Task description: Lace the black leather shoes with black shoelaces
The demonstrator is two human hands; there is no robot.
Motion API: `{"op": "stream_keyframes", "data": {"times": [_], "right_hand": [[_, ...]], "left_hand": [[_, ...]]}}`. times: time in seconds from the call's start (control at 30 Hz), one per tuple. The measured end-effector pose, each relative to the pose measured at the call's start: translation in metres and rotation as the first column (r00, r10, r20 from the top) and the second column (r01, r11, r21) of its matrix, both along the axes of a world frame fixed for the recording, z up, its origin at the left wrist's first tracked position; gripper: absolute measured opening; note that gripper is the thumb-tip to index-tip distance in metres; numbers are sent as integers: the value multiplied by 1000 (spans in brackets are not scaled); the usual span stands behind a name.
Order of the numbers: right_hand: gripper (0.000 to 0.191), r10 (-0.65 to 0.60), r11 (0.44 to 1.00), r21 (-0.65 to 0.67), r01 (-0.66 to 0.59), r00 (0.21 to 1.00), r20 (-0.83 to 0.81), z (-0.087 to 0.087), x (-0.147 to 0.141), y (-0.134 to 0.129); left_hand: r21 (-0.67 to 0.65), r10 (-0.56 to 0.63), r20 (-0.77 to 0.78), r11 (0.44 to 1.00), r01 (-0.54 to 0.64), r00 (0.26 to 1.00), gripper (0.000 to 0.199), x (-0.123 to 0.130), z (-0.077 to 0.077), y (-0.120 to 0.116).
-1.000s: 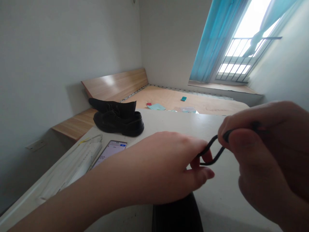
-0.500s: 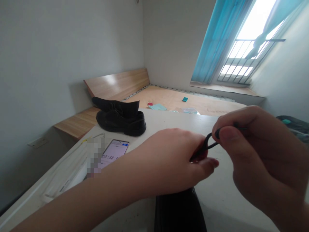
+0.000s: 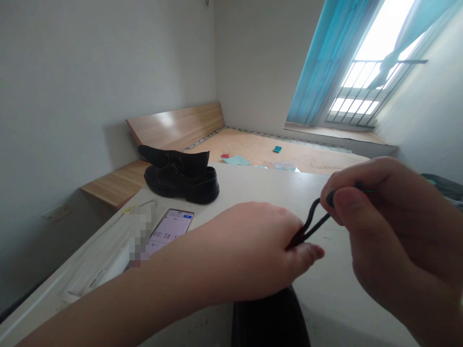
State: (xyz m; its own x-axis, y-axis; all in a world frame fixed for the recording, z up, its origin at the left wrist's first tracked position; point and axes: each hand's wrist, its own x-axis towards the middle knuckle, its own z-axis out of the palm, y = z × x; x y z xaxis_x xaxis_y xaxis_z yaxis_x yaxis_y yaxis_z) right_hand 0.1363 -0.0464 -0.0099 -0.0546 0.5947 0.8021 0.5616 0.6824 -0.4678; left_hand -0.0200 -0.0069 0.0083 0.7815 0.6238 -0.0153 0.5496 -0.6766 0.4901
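Head view: left hand [image 3: 246, 250] closed on black shoelace [image 3: 311, 224], right hand [image 3: 394, 231] pinching its tip, well inside desk [image 3: 336, 284] edges.

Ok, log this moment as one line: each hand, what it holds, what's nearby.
left hand: pinches black lace | right hand: pinches same lace higher up | nearby: black shoes, phone, white desk

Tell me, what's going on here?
A person is holding a black shoelace in their bare hands. The left hand pinches it near the fingertips, and the right hand pinches it further along, between thumb and finger. Both hands are over a white desk. Farther along the desk sit black leather shoes, and a phone lies nearby, its screen showing 00:38.
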Motion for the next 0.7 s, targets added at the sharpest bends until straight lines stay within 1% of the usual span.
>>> {"op": "stream_keyframes", "data": {"times": [0.13,0.23,0.3,0.4,0.47,0.53,0.63,0.7], "right_hand": [[17,-14,1000,17,14,1000,0,-1,3,6],[18,-29,1000,-4,29,999,-16,-1,4,8],[18,-39,999,-19,39,999,-16,0,5,8],[18,-45,999,-10,45,999,-17,-1,6,7],[18,-46,999,-15,45,998,-32,-1,7,7],[19,-37,998,-48,34,998,-59,-1,6,7],[18,-9,996,-90,1,996,-91,-1,5,6],[18,7,995,-103,-18,994,-109,-1,4,6]], "left_hand": [[146,143,-6,979,-140,990,39,7,-5,4],[238,201,-26,953,-189,979,38,12,-6,5],[247,163,-26,957,-151,986,40,13,-5,5],[146,56,37,987,-61,998,48,11,-3,4],[100,40,81,994,-48,996,52,10,-2,4],[130,49,94,990,-61,994,48,10,-2,4],[237,76,67,968,-89,995,38,10,-3,3],[270,101,60,956,-114,993,37,11,-3,4]]}}
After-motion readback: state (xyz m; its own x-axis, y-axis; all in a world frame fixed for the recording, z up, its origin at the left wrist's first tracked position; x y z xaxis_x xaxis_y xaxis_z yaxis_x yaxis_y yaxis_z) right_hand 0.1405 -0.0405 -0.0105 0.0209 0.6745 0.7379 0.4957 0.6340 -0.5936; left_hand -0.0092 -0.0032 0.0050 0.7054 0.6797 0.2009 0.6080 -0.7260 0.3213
